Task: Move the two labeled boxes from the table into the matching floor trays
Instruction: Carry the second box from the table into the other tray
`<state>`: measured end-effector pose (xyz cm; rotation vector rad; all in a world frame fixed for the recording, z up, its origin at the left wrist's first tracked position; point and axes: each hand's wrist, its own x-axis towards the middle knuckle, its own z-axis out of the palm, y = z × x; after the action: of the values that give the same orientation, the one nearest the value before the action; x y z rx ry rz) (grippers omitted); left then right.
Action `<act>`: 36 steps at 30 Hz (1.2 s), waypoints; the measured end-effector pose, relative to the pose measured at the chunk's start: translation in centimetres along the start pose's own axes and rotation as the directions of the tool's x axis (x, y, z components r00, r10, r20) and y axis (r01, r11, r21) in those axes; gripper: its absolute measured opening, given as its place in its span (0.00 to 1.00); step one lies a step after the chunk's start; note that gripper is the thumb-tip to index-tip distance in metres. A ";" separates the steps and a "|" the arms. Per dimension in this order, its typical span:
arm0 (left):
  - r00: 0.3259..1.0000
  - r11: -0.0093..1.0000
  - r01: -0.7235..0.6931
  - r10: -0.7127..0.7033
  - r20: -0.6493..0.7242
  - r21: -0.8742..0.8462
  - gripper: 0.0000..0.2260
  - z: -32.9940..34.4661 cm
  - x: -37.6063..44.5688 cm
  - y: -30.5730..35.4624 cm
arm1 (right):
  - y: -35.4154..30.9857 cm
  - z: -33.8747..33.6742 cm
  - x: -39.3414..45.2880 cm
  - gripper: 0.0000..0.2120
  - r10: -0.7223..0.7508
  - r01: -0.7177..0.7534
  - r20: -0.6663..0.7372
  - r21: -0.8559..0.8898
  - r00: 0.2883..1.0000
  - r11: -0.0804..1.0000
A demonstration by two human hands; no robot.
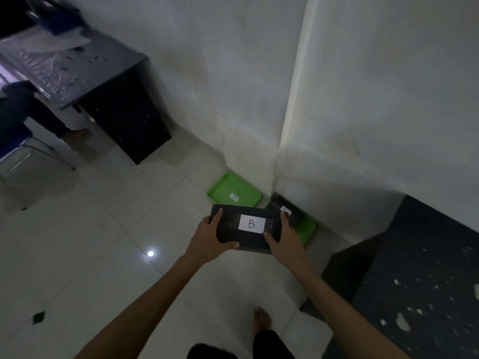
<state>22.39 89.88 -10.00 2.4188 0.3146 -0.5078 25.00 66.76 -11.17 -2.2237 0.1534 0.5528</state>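
I hold a dark flat box [230, 233] with a white label marked "B" out in front of me, above the floor. My left hand [207, 242] grips its left end and my right hand [287, 238] grips its right end. Beyond it, against the wall, lies a green floor tray [246, 189] with a small white label inside and nothing else in it. To the right, a second green tray [307, 229] holds another dark box [283, 207] with a white label; my box and right hand hide part of it.
A dark table [427, 281] stands at the right, close to my right arm. A grey desk [77, 73] stands at the far left, where another person sits on a chair [26, 151]. A wall corner juts out behind the trays. My bare foot [261, 320] is on the white tiled floor.
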 end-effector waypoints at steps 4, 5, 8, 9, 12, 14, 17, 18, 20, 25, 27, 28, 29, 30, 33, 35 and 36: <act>0.997 0.999 0.024 -0.022 0.072 -0.038 0.51 -2.8 5.7 -3.4 | -3.0 3.2 4.8 0.42 0.062 -0.062 0.010 -0.012 0.998 0.998; 0.996 0.998 0.035 -0.032 0.079 -0.044 0.50 -3.3 7.3 -4.3 | -3.6 4.4 5.9 0.41 0.077 -0.077 0.004 -0.011 0.997 0.997; 0.992 0.998 0.053 -0.050 0.117 -0.025 0.47 -4.3 12.6 -7.5 | -5.0 8.4 9.6 0.41 0.136 -0.136 -0.025 0.020 0.990 0.991; 0.989 0.999 0.045 -0.043 0.139 -0.010 0.47 -4.5 14.7 -8.7 | -5.3 9.9 11.0 0.40 0.166 -0.165 -0.045 0.022 0.985 0.986; 0.978 1.000 -0.010 0.004 0.210 0.026 0.45 -5.1 21.8 -12.5 | -5.8 14.7 15.7 0.40 0.262 -0.258 -0.088 0.053 0.961 0.965; 0.968 0.997 -0.048 0.032 0.250 0.059 0.43 -5.1 27.2 -15.3 | -5.9 18.1 19.5 0.40 0.311 -0.302 -0.127 0.083 0.942 0.950; 0.958 0.996 -0.060 0.039 0.284 0.068 0.40 -4.2 35.6 -18.8 | -5.2 23.0 25.9 0.40 0.370 -0.350 -0.182 0.132 0.911 0.927; 0.957 0.996 -0.062 0.039 0.286 0.070 0.39 -3.6 38.4 -20.0 | -4.8 24.8 28.1 0.40 0.384 -0.361 -0.190 0.147 0.904 0.921; 0.950 0.990 -0.102 0.069 0.306 0.093 0.38 -1.7 44.4 -22.5 | -3.2 28.5 32.9 0.41 0.420 -0.383 -0.199 0.202 0.885 0.902; 0.956 0.990 -0.134 0.120 0.269 0.035 0.35 5.8 60.0 -30.2 | 4.3 37.7 47.5 0.42 0.428 -0.364 -0.213 0.284 0.878 0.887; 0.962 0.991 -0.136 0.128 0.240 0.016 0.36 9.4 65.6 -32.6 | 7.8 40.5 53.3 0.43 0.407 -0.331 -0.238 0.301 0.882 0.894; 0.963 0.990 -0.140 0.135 0.233 0.009 0.37 11.2 68.0 -33.7 | 9.5 41.5 55.9 0.43 0.393 -0.309 -0.259 0.311 0.882 0.899; 0.963 0.989 -0.149 0.144 0.229 0.005 0.38 12.9 70.4 -34.6 | 11.2 42.3 58.6 0.43 0.380 -0.286 -0.284 0.321 0.880 0.903; 0.962 0.987 -0.159 0.155 0.225 0.002 0.39 14.4 72.6 -35.3 | 12.7 42.8 61.1 0.43 0.371 -0.270 -0.305 0.327 0.877 0.906; 0.960 0.979 -0.201 0.204 0.192 -0.036 0.40 18.6 78.1 -36.4 | 17.2 43.8 67.4 0.43 0.344 -0.240 -0.356 0.306 0.869 0.921; 0.955 0.970 -0.217 0.234 0.180 -0.107 0.40 20.7 80.6 -36.5 | 19.6 44.4 70.3 0.44 0.336 -0.235 -0.392 0.284 0.856 0.930; 0.956 0.966 -0.212 0.236 0.172 -0.145 0.39 21.5 81.7 -36.5 | 20.4 44.8 71.4 0.44 0.333 -0.229 -0.403 0.283 0.853 0.931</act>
<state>77.12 112.15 -80.54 2.2285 -0.0111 -0.5893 67.96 92.15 -82.06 -2.0779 0.7590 0.1531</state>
